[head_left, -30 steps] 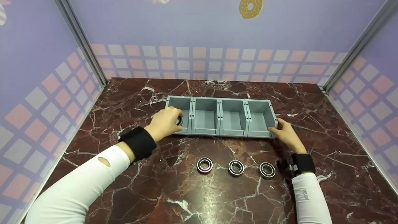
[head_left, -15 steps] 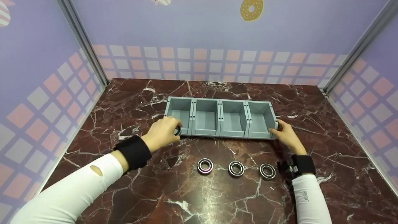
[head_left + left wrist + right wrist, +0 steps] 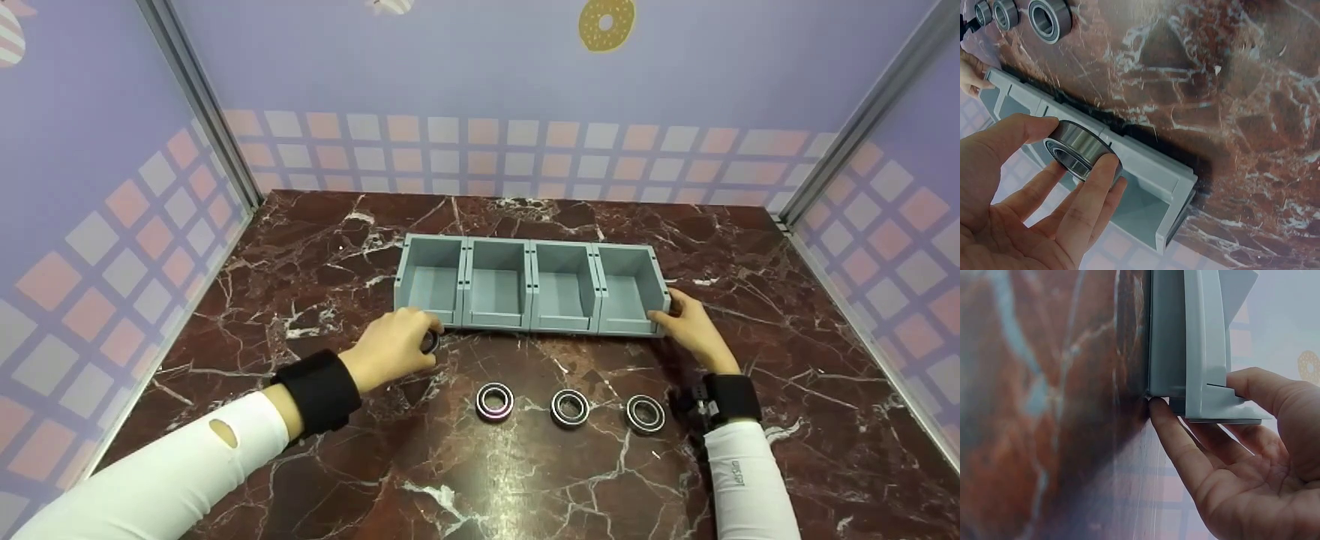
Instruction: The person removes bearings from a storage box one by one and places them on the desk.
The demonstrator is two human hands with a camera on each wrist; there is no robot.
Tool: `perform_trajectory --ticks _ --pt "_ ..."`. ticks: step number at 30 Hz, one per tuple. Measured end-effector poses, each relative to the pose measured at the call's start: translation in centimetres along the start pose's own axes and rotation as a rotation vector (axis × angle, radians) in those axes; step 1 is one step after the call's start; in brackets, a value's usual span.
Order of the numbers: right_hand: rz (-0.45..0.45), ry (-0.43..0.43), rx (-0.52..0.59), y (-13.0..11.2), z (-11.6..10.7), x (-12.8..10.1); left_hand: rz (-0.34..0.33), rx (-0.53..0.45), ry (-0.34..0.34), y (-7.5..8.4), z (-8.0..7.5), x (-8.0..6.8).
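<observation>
A metal ball bearing (image 3: 1081, 147) is pinched between the thumb and fingers of my left hand (image 3: 394, 345), just in front of the leftmost grey bin. In the left wrist view its shiny outer ring and dark bore show plainly. My right hand (image 3: 694, 326) grips the right end of the row of joined grey bins (image 3: 495, 319), thumb inside the front corner and fingers along the outer side wall. The right wrist view shows one fingertip low, at the bin's bottom edge by the table. All the bin compartments visible from above hold nothing.
Three more bearings lie in a row on the dark red marble table (image 3: 360, 465): a left one (image 3: 494, 402) with a purplish tint, a middle one (image 3: 570, 409) and a right one (image 3: 646, 415). Patterned walls (image 3: 480, 82) enclose the back and sides.
My left hand has drawn back from the leftmost bin toward me, still holding the bearing, leaving that compartment in sight. My right hand keeps its grip on the bin end.
</observation>
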State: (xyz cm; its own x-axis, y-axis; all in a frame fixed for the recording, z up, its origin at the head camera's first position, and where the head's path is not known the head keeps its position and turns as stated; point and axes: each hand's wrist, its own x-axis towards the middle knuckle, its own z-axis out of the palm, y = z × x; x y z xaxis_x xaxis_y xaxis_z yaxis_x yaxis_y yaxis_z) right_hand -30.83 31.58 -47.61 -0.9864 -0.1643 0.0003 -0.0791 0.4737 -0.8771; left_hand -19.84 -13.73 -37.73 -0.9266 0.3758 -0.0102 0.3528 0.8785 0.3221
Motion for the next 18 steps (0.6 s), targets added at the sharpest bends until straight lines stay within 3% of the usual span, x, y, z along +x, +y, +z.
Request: perform_trajectory --ticks 18 --pt "0.001 0.008 -0.004 0.4 0.1 0.3 0.030 -0.012 -0.009 0.3 2.2 -2.0"
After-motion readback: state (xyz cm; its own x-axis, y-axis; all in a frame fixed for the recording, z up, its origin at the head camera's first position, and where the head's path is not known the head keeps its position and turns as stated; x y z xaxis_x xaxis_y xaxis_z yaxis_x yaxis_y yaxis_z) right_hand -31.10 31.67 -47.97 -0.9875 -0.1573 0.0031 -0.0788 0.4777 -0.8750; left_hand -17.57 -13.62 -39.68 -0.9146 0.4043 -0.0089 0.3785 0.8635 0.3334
